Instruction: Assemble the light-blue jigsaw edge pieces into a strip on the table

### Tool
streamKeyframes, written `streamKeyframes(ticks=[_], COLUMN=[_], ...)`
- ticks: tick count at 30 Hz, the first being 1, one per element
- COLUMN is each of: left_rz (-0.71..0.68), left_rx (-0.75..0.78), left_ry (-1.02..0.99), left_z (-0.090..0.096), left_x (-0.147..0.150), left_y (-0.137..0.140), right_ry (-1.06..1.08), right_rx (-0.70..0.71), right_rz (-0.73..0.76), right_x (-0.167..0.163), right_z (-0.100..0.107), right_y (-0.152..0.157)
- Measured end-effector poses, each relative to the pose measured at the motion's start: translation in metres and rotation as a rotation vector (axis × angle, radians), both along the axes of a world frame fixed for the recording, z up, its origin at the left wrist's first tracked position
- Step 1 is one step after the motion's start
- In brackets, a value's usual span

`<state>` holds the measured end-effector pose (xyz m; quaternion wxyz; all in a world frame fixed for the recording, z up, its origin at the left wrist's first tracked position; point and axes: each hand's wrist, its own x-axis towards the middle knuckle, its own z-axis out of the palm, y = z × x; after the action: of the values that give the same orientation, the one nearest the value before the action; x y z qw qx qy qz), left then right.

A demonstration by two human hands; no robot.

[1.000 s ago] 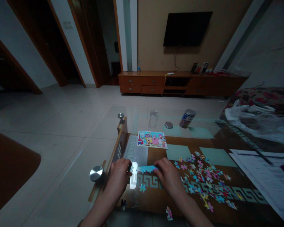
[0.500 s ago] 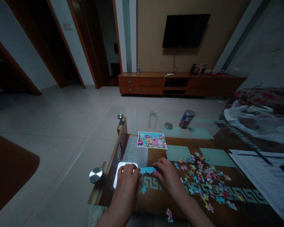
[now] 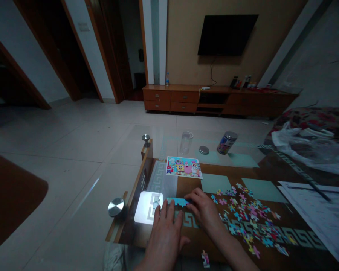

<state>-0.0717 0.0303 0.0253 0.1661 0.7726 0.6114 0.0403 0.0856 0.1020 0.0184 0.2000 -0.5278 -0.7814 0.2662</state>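
A short joined strip of blue jigsaw puzzle pieces [image 3: 177, 202] lies on the glass table. My left hand [image 3: 166, 227] rests palm down with its fingers spread, their tips at the strip's near left edge. At the strip's right end my right hand [image 3: 203, 210] has thumb and fingers closed on a puzzle piece, mostly hidden by the fingertips. Loose puzzle pieces [image 3: 252, 212] are heaped to the right of my right hand. One stray puzzle piece [image 3: 205, 259] lies near the front edge. Beyond the strip is a cartoon picture card [image 3: 184, 168].
Behind the card stand a clear glass [image 3: 186, 142], a round metal lid [image 3: 203, 150] and a printed tin [image 3: 226, 143]. Papers [image 3: 313, 210] and a plastic bag [image 3: 302, 145] are at the right. A bright reflection and a metal table knob [image 3: 116, 207] show at the left.
My left hand has moved right and nearer, its fingers spreading flat. It now covers where a loose blue piece lay and uncovers the bright patch. My right hand stays at the strip's right end.
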Motion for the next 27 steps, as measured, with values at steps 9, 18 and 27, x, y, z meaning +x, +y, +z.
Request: streamKeyframes(ticks=[9,18,27], left_rz=[-0.021,-0.042,-0.035], left_rx=[-0.062,-0.044,0.005], left_ry=[-0.02,-0.016,-0.016], left_z=[0.006,0.004,0.004], left_x=[0.004,0.01,0.011], left_y=[0.001,-0.001,0.001], right_ry=[0.008,-0.059,-0.049], right_rx=[0.001,0.015,-0.018], right_rz=[0.048,0.011,-0.04], right_x=[0.006,0.012,0.012], right_z=[0.003,0.003,0.006], right_y=[0.001,0.003,0.002])
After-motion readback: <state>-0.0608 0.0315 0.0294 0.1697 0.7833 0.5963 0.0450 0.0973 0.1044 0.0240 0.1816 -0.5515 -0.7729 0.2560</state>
